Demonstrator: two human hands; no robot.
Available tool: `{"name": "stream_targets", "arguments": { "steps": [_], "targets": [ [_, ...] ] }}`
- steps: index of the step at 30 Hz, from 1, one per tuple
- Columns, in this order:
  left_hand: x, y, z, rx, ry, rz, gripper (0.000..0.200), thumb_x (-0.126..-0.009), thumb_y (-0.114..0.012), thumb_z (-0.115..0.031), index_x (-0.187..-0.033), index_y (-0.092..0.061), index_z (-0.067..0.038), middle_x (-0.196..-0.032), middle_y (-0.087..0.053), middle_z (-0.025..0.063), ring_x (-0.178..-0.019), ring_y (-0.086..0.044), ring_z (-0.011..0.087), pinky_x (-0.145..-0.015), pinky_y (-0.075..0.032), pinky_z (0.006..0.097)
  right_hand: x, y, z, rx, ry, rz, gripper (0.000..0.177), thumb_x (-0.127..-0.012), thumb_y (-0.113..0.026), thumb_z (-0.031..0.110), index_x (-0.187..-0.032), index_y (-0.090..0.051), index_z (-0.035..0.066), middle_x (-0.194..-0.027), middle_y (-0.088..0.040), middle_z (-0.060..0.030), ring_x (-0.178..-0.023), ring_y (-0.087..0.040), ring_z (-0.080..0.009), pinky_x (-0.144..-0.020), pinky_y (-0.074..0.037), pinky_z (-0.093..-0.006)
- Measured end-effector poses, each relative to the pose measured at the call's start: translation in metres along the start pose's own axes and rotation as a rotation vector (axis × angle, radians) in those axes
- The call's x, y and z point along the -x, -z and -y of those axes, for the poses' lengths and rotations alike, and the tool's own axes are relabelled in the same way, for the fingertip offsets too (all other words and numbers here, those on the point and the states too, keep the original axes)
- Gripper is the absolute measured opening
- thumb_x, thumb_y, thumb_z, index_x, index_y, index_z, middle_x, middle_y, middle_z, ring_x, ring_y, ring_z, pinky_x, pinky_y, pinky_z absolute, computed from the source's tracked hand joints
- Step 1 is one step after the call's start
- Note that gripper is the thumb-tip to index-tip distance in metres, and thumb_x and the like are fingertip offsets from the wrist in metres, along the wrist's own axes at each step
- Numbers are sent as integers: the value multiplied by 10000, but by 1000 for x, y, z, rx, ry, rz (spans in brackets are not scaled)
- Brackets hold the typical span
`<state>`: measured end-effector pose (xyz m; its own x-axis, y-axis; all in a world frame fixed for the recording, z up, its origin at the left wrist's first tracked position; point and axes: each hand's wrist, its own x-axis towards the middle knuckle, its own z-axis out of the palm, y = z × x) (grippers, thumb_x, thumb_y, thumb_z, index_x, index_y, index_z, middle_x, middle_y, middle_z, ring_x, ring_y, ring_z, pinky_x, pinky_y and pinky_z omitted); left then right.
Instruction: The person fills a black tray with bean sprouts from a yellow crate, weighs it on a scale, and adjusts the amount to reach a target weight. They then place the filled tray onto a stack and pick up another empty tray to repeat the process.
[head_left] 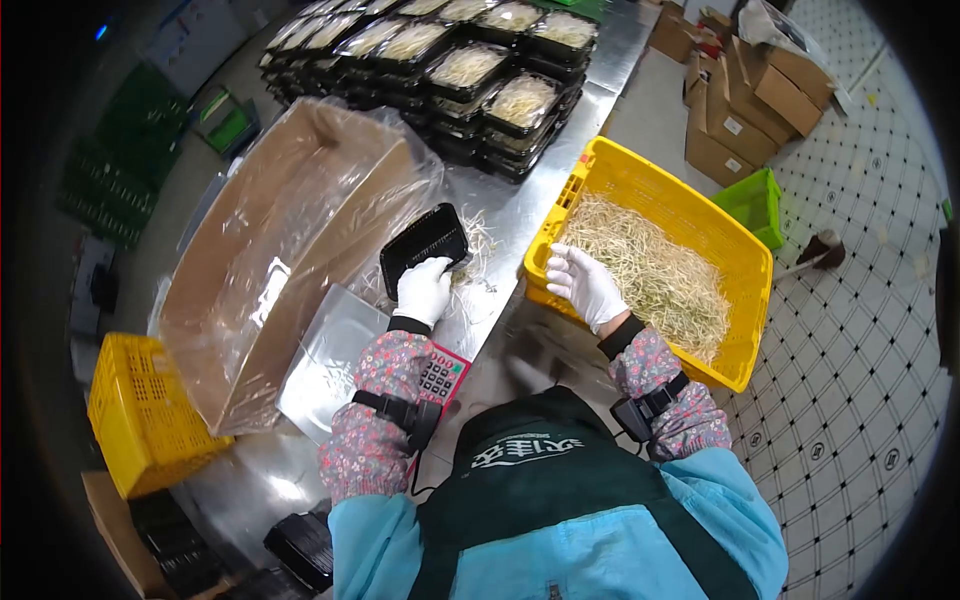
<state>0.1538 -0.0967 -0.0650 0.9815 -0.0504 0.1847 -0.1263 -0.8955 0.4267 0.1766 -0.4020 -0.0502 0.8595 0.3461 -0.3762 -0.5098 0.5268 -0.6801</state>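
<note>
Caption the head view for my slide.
Left hand holds a black tray; right hand is over a yellow crate of sprouts.

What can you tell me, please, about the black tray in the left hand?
The black tray looks like glossy plastic: rectangular, shallow, with raised walls and a ribbed base. It appears empty and tilted. The gloved left hand grips its near edge over the metal table, by loose sprouts.

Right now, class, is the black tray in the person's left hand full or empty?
Empty: the black tray, tilted in the left hand, shows only its bare inside.
</note>
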Motion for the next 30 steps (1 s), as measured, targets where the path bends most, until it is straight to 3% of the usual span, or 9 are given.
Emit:
{"name": "stream_targets", "arguments": {
  "steps": [1, 5, 6, 10, 14, 16, 23, 27, 30],
  "targets": [
    [-8, -29, 15, -34, -84, -76, 221, -847, -646, -180, -1038, -710, -90, -976, -713, 113, -850, -685, 331, -797, -544, 404, 7, 8, 9, 5, 18, -21, 341, -987, -542, 318, -1191, -617, 56, -940, -664, -34, -808, -656, -164, -747, -551, -311],
    [-44, -51, -38, -240, 61, -9, 677, -745, -742, -284, -1367, -520, -134, -1399, -513, 72, -1357, -397, 274, -1070, -274, 660, 26, 71, 62, 83, 135, -98, 333, -988, -536, 293, -1193, -634, 49, -951, -670, -44, -810, -656, -152, -738, -547, -298],
    [-52, -50, -69, -171, -4, -66, 722, -744, -760, -269, -1392, -491, -98, -1394, -522, 119, -1338, -435, 310, -1119, -294, 574, 28, 92, 72, 113, 173, -157, 330, -986, -541, 290, -1191, -638, 51, -950, -671, -45, -813, -656, -151, -735, -546, -295],
    [-93, -98, -200, 849, 16, 200, 734, -921, -676, -365, -1488, -341, -40, -1378, -562, 128, -1274, -529, 254, -1062, -403, 396, 16, 133, 110, 332, 425, -408, 331, -998, -550, 265, -1237, -610, 44, -1033, -679, -55, -870, -651, -130, -794, -532, -268],
    [-108, -152, -313, 1613, 397, 634, 801, -972, -588, -454, -1543, -216, -33, -1417, -503, 121, -1272, -508, 217, -1061, -389, 364, -6, 133, 140, 462, 900, -342, 376, -964, -578, 61, -1332, -524, 3, -1329, -571, -139, -1230, -553, -212, -1060, -424, -339],
    [-109, -188, -351, 1885, 272, 666, 777, -963, -601, -461, -1515, -264, -31, -1391, -518, 112, -1226, -537, 227, -1009, -439, 387, 0, 126, 160, 674, 963, -353, 468, -920, -620, 68, -1373, -505, 57, -1337, -569, -127, -1282, -510, -249, -1103, -370, -351],
    [-98, -182, -421, 1780, 582, 724, 267, -917, -699, -199, -1111, -629, -30, -1013, -676, 53, -926, -642, 133, -844, -512, 306, -17, 156, 195, 1166, 1112, -626, 598, -877, -679, 248, -1422, -472, 117, -1448, -466, -118, -1389, -373, -315, -1165, -247, -452],
    [-93, -189, -401, 1402, 331, 1095, 339, -937, -673, -193, -1213, -574, -22, -1100, -618, 33, -1034, -562, 83, -910, -431, 262, -6, 186, 198, 1376, 1148, -648, 627, -869, -683, 267, -1440, -456, 138, -1463, -445, -127, -1404, -357, -320, -1166, -236, -478],
    [-116, -157, -353, 1149, 170, 1218, 721, -940, -667, -175, -1512, -279, 30, -1508, -411, 202, -1379, -421, 234, -1133, -347, 349, 26, 230, 216, 1480, 1106, -738, 645, -859, -696, 267, -1440, -457, 122, -1459, -451, -158, -1386, -389, -329, -1156, -274, -454]
  ]
}}
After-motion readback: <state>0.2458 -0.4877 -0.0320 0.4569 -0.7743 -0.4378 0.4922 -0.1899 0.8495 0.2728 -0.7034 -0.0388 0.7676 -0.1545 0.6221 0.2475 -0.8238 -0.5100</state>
